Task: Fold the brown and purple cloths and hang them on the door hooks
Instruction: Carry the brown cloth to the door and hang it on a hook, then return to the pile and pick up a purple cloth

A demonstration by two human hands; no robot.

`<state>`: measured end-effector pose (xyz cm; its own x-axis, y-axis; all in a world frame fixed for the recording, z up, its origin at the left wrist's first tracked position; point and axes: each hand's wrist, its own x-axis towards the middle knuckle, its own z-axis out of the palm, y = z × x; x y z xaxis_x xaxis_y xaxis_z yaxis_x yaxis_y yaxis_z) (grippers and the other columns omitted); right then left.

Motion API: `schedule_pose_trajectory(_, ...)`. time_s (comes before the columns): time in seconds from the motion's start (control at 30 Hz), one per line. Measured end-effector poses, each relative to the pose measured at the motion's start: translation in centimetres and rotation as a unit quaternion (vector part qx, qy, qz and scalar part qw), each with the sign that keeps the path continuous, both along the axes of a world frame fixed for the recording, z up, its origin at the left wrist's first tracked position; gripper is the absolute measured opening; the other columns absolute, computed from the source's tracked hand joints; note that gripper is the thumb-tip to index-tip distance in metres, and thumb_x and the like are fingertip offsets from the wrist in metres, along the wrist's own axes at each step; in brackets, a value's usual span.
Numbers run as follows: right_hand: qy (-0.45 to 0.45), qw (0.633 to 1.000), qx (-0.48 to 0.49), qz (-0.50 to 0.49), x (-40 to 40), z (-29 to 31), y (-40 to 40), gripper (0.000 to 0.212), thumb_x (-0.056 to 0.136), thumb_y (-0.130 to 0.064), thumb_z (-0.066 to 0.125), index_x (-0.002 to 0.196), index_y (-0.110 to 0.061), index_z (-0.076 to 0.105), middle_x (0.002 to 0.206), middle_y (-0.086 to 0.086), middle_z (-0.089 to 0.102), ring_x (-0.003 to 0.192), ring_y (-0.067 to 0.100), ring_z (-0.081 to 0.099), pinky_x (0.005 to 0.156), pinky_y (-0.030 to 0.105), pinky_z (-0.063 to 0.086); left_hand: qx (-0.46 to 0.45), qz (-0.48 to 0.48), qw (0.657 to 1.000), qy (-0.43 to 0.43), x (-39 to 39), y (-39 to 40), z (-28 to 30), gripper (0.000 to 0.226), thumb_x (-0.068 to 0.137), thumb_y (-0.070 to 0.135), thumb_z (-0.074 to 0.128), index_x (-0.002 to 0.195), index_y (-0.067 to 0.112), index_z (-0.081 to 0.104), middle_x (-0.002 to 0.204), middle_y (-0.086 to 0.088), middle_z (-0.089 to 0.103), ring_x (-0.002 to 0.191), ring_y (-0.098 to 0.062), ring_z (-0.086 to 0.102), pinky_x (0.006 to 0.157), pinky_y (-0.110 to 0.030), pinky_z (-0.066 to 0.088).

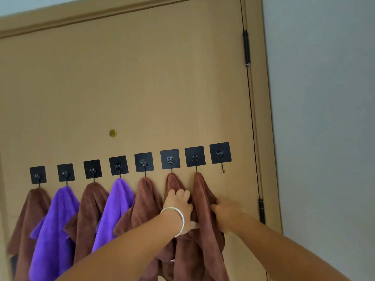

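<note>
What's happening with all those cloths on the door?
A person is hanging cloths on a row of black hooks on the door. Seven hooks hold cloths, five brown and two purple. The left hand and right hand are on the two rightmost brown cloths. The last hook on the right is bare.

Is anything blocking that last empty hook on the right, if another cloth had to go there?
Nothing visible does. The empty hook hangs bare at the right end of the row, with only door around it. The nearest brown cloth hangs from the next hook, and both the left hand and right hand are lower down on it.
</note>
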<state>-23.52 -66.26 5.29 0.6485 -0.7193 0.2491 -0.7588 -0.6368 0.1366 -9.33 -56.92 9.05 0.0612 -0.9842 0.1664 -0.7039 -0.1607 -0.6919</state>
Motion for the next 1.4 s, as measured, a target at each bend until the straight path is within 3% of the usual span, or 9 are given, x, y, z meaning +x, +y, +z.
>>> schedule_pose_trajectory(0.2, -0.045, 0.997, 0.053, 0.018, -1.9, -0.4, 0.4, 0.04, 0.092, -0.025, 0.053, 0.131, -0.019, 0.052, 0.129, 0.01, 0.05, 0.107, 0.03, 0.055, 0.085, 0.034, 0.048, -0.05, -0.084, 0.995, -0.023, -0.4, -0.8, -1.2, 0.064, 0.096, 0.05, 0.03, 0.147, 0.012, 0.031, 0.142, -0.014, 0.032, 0.128, -0.035, 0.026, 0.111, -0.051, 0.014)
schedule_pose_trajectory(0.3, -0.024, 0.998, 0.064, 0.004, -3.0, -0.2, 0.9, 0.039, 0.093, -0.026, 0.051, 0.132, -0.022, 0.05, 0.129, 0.008, 0.051, 0.107, 0.029, 0.055, 0.087, 0.037, 0.049, -0.02, -0.051, 0.998, -0.009, -0.8, -1.0, -1.6, 0.068, 0.094, 0.039, 0.036, 0.152, 0.01, 0.019, 0.153, -0.016, 0.022, 0.14, -0.038, 0.013, 0.115, -0.056, 0.003)
schedule_pose_trajectory(0.37, -0.012, 0.997, 0.069, -0.015, -3.8, 0.6, 1.3, 0.042, 0.094, -0.027, 0.049, 0.136, -0.027, 0.047, 0.127, 0.005, 0.051, 0.107, 0.027, 0.054, 0.089, 0.038, 0.049, -0.001, -0.047, 0.999, 0.008, -0.6, -0.7, -0.8, 0.067, 0.092, 0.04, 0.041, 0.15, 0.01, 0.027, 0.154, -0.015, 0.022, 0.142, -0.036, 0.011, 0.116, -0.056, 0.001)
schedule_pose_trajectory(0.5, -0.014, 0.996, 0.045, -0.073, -4.4, 2.6, 2.5, 0.042, 0.095, -0.024, 0.048, 0.137, -0.031, 0.046, 0.125, 0.003, 0.051, 0.108, 0.026, 0.054, 0.087, 0.036, 0.049, 0.062, -0.105, 0.989, 0.088, 0.6, 0.5, 3.7, 0.057, 0.091, 0.05, 0.05, 0.131, 0.009, 0.053, 0.134, -0.011, 0.046, 0.127, -0.03, 0.037, 0.112, -0.045, 0.024)
schedule_pose_trajectory(0.63, -0.002, 0.989, -0.006, -0.151, -5.0, 4.5, 4.2, 0.046, 0.096, -0.021, 0.047, 0.141, -0.03, 0.041, 0.136, 0.002, 0.046, 0.118, 0.027, 0.051, 0.092, 0.037, 0.048, -0.044, -0.18, 0.981, 0.062, 0.8, 1.1, 8.5, 0.024, 0.096, 0.028, 0.047, 0.108, 0.014, 0.063, 0.113, -0.005, 0.059, 0.101, -0.024, 0.055, 0.082, -0.036, 0.047)
schedule_pose_trajectory(0.77, -0.03, 0.969, -0.074, -0.233, -6.0, 5.9, 7.1, 0.051, 0.094, -0.014, 0.048, 0.142, -0.026, 0.039, 0.139, 0.002, 0.044, 0.12, 0.025, 0.049, 0.095, 0.036, 0.045, -0.119, -0.287, 0.946, 0.097, 0.2, 1.7, 8.9, 0.029, 0.098, 0.036, 0.042, 0.118, 0.021, 0.056, 0.114, -0.002, 0.055, 0.103, -0.024, 0.053, 0.078, -0.036, 0.041)
schedule_pose_trajectory(0.93, -0.044, 0.941, -0.15, -0.299, -8.6, 6.2, 11.6, 0.049, 0.097, -0.024, 0.044, 0.144, -0.027, 0.033, 0.148, 0.001, 0.034, 0.131, 0.023, 0.039, 0.104, 0.038, 0.037, -0.103, -0.372, 0.911, 0.146, -0.1, 1.3, 6.1, 0.066, 0.093, 0.058, 0.042, 0.147, 0.025, 0.024, 0.144, -0.006, 0.034, 0.134, -0.027, 0.032, 0.109, -0.046, 0.026)
schedule_pose_trajectory(1.23, -0.011, 0.884, -0.267, -0.383, -15.1, 6.1, 25.7, 0.048, 0.089, -0.018, 0.053, 0.135, -0.025, 0.047, 0.145, 0.003, 0.043, 0.134, 0.024, 0.039, 0.111, 0.037, 0.028, -0.081, -0.522, 0.809, 0.259, -8.0, 3.4, 3.3, 0.075, 0.094, 0.054, 0.04, 0.154, 0.025, 0.005, 0.159, -0.006, 0.007, 0.146, -0.024, 0.009, 0.117, -0.045, 0.008)
schedule_pose_trajectory(1.4, 0.017, 0.838, -0.268, -0.475, -19.0, 6.3, 36.2, 0.046, 0.087, -0.015, 0.056, 0.132, -0.021, 0.054, 0.139, 0.006, 0.049, 0.128, 0.028, 0.046, 0.108, 0.041, 0.032, -0.074, -0.61, 0.746, 0.255, -15.4, 8.9, 3.6, 0.077, 0.093, 0.057, 0.039, 0.153, 0.025, 0.004, 0.158, -0.009, 0.013, 0.145, -0.025, 0.013, 0.116, -0.044, 0.013)
